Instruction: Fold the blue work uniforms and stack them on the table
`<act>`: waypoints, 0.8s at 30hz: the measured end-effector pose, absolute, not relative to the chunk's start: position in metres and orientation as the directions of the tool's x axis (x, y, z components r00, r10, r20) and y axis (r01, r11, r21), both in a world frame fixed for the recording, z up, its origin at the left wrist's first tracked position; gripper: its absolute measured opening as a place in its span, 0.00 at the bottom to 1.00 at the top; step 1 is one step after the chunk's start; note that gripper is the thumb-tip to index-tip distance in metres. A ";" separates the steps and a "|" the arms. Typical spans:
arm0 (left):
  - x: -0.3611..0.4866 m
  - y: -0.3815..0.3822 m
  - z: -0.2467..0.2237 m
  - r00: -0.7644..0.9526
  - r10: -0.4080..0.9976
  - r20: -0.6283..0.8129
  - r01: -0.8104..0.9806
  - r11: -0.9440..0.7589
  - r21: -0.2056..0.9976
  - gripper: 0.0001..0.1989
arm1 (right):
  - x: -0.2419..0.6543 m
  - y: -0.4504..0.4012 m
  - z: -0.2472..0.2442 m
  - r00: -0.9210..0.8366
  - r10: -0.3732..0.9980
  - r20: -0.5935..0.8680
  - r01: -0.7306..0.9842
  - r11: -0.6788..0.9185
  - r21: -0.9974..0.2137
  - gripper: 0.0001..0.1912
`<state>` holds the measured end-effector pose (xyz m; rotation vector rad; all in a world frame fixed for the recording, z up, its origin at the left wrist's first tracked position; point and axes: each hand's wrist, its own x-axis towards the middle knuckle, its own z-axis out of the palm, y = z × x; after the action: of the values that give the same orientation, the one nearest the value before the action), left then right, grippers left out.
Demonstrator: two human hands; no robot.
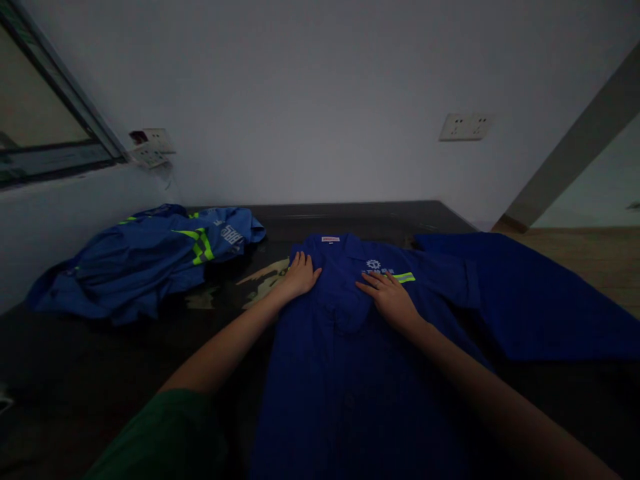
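In the head view, the blue jacket [337, 347] lies spread on the dark table [400, 212], with the left hand [301, 272] and right hand [391, 297] laid on it, fingers slightly apart, clamped on nothing. It should handle light and limp (hardly fragile), best taken by both shoulders.
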<state>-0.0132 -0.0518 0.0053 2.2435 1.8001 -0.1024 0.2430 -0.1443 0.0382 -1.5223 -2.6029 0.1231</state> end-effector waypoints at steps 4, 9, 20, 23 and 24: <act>-0.024 -0.059 0.004 0.176 0.953 -0.247 0.977 -0.138 0.163 0.37 | 0.242 -0.148 0.031 -0.470 0.880 0.067 0.867 0.474 -0.155 0.24; -0.028 -0.045 0.000 0.110 0.971 -0.212 0.975 -0.065 0.210 0.34 | 0.239 -0.152 0.027 -0.414 0.908 0.063 0.883 0.417 -0.216 0.25; -0.034 -0.101 0.039 0.478 0.878 0.019 0.806 -0.447 0.389 0.20 | 0.223 -0.163 0.060 -0.384 0.914 0.129 0.826 0.403 -0.394 0.26; -0.033 -0.123 0.035 0.495 0.868 -0.027 0.789 -0.436 0.432 0.23 | 0.192 -0.170 0.077 -0.411 0.907 0.093 0.742 0.392 -0.543 0.18; -0.033 -0.126 0.032 0.476 0.878 -0.051 0.809 -0.415 0.416 0.24 | 0.181 -0.171 0.079 -0.418 0.907 0.059 0.725 0.372 -0.580 0.15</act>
<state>-0.0330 -0.1261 0.0324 2.3432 1.4128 0.2459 0.1809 -0.1712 0.0794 -1.4230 -2.2694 0.6792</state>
